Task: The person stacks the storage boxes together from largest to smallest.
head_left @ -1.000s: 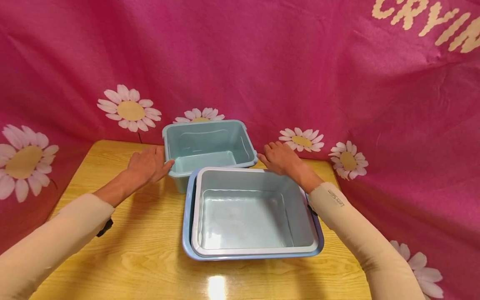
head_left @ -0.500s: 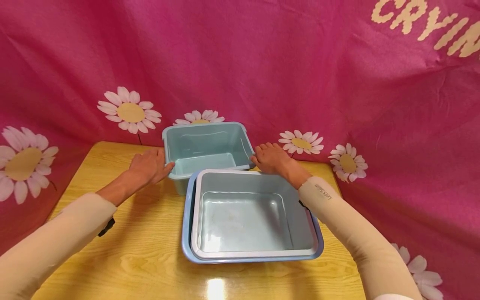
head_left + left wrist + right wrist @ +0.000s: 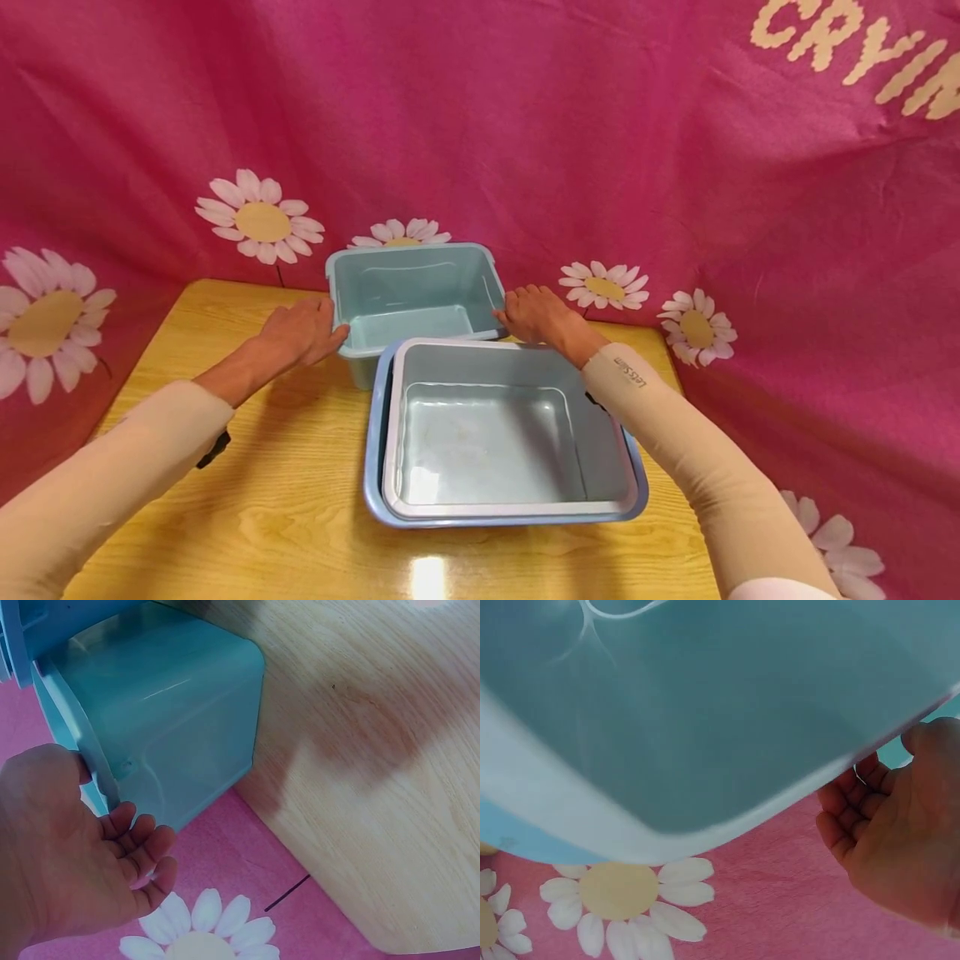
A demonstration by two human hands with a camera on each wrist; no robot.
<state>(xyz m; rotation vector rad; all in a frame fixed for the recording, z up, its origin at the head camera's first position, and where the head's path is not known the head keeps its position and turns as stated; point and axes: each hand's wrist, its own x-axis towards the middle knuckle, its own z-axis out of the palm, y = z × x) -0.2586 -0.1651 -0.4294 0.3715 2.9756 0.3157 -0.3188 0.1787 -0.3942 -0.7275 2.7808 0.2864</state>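
Observation:
A teal plastic tub stands at the back of the wooden table. My left hand grips its left rim, the thumb over the edge and the fingers curled outside, as the left wrist view of the tub shows. At the opposite rim my right hand holds on, thumb on top; in the right wrist view the hand's fingers curl below the edge. In front sits a light grey tub, nested in a larger blue tub. It hides the teal tub's front right part.
The wooden table reaches to a pink cloth backdrop printed with white daisies, which also hangs along both sides. My right forearm passes over the right edge of the nested tubs.
My right hand has moved left onto the teal tub's right rim and taken hold there. The left hand keeps its place on the left rim, and the nested tubs stay put.

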